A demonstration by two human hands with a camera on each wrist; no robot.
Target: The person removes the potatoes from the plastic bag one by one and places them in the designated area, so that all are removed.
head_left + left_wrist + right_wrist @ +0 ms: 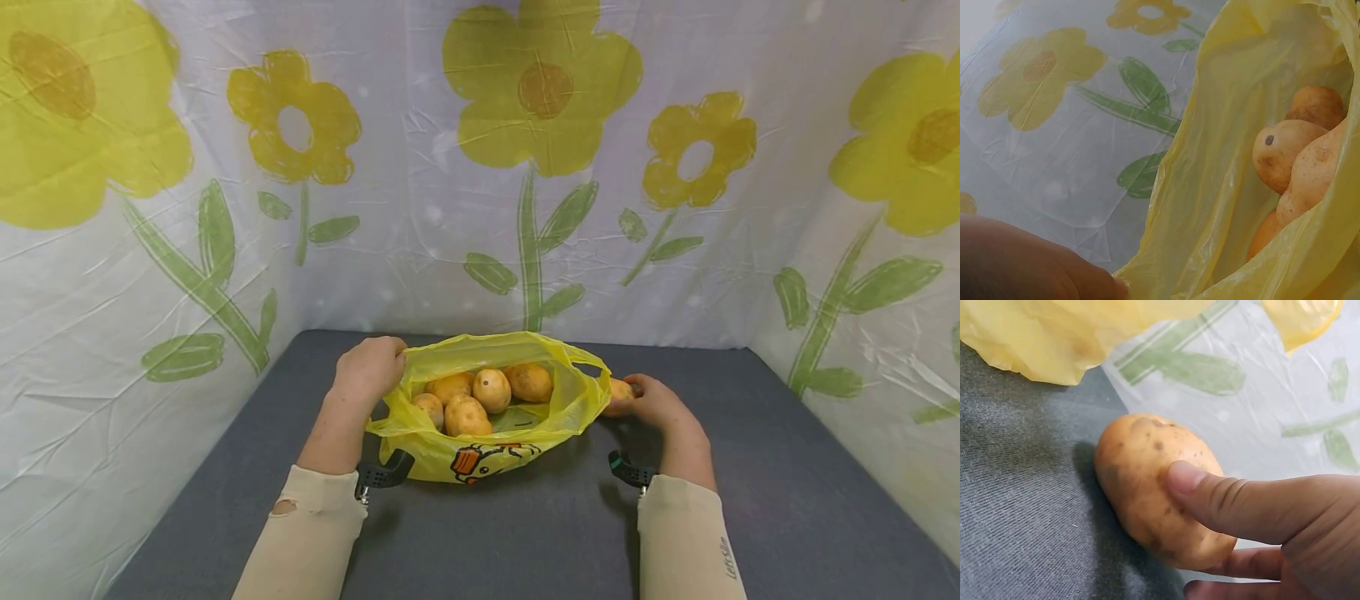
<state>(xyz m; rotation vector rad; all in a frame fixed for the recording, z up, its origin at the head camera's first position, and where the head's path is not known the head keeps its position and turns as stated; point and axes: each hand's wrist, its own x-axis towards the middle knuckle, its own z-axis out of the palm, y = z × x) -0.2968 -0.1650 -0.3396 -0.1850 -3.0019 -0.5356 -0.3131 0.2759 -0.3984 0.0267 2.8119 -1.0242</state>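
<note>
A yellow plastic bag (423,457) lies on the table with its mouth spread wide. Several potatoes (467,416) sit inside it, and the left wrist view shows some of these potatoes (1310,175) piled together. My left hand (367,369) pinches the bag's left rim between its fingers. Just outside the bag's right handle, my right hand (667,408) holds one potato (1147,481). The thumb presses on its upper side and the other fingers are mostly hidden behind it. The right wrist view shows a shadow beside this potato; whether it touches the table I cannot tell.
A dark grey cloth table (525,533) lies beneath everything. White curtains (405,250) printed with yellow flowers stand at the back and both sides. Black camera mounts (386,471) sit on both wrists, close to the bag.
</note>
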